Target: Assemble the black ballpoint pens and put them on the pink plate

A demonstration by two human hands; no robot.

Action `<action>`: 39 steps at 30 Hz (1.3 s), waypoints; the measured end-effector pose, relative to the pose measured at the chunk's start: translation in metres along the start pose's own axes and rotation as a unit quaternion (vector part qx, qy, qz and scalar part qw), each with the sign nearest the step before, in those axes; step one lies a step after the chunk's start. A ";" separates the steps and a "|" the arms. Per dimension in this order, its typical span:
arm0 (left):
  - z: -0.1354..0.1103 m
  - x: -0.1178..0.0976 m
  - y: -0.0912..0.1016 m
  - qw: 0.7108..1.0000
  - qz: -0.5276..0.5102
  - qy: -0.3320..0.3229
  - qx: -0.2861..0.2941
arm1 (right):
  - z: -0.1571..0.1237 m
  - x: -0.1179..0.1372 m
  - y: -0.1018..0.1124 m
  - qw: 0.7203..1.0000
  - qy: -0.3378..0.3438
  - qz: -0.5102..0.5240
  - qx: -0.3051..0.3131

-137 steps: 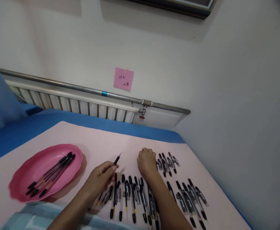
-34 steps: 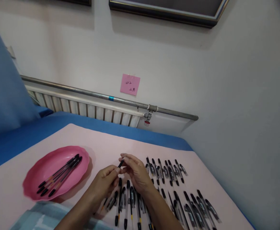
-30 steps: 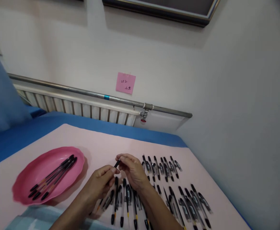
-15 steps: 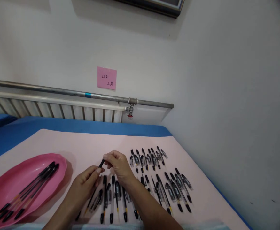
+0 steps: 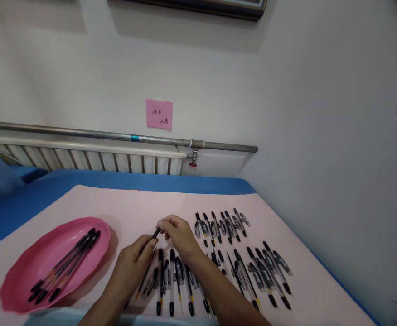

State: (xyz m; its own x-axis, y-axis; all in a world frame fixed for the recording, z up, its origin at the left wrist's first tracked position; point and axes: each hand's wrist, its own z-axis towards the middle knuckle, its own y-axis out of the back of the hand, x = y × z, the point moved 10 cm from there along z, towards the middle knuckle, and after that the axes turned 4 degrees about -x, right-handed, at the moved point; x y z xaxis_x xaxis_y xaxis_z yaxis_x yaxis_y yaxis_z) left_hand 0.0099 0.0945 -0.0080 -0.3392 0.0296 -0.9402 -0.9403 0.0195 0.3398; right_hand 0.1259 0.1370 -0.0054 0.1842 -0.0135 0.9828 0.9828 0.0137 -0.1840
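My left hand [image 5: 133,262] pinches the barrel of a black pen [image 5: 155,233] just above the pink sheet. My right hand [image 5: 179,235] meets it from the right, fingertips closed on the pen's black upper end, which looks like a cap. Under both wrists lies a row of uncapped pens [image 5: 171,285]. To the right lie several loose pen caps [image 5: 220,224] and more pens [image 5: 266,271]. A pink oval dish [image 5: 21,276] at the left holds several capped black pens [image 5: 65,265].
The pink sheet [image 5: 133,208] covers a blue mattress [image 5: 83,181]. A white wall closes in at the right, and a radiator [image 5: 83,156] with a metal pipe runs along the back wall. A pink note [image 5: 159,114] is stuck above it.
Earlier my right hand lay among the caps while my left held an uncapped pen. Now both hands meet at the pen's tip. The view has swung slightly.
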 end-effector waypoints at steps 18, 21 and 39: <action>0.000 0.001 0.004 0.994 0.112 -0.021 -0.006 | 0.007 0.018 0.034 0.898 0.054 -0.434 -0.041; 0.001 0.002 0.003 0.990 0.139 -0.015 -0.001 | 0.011 0.029 0.071 0.822 0.047 -0.561 -0.085; -0.002 0.003 -0.012 0.991 0.123 -0.024 0.044 | 0.014 -0.009 0.065 0.782 0.032 -0.622 -0.034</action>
State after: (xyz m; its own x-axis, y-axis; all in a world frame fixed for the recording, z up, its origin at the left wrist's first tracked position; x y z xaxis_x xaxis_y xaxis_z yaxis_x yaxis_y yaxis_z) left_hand 0.0198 0.0925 -0.0146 -0.5545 0.0926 -0.8270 -0.8222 0.0925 0.5616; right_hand 0.1878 0.1519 -0.0264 -0.9164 -0.0245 0.3996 0.3999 -0.1027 0.9108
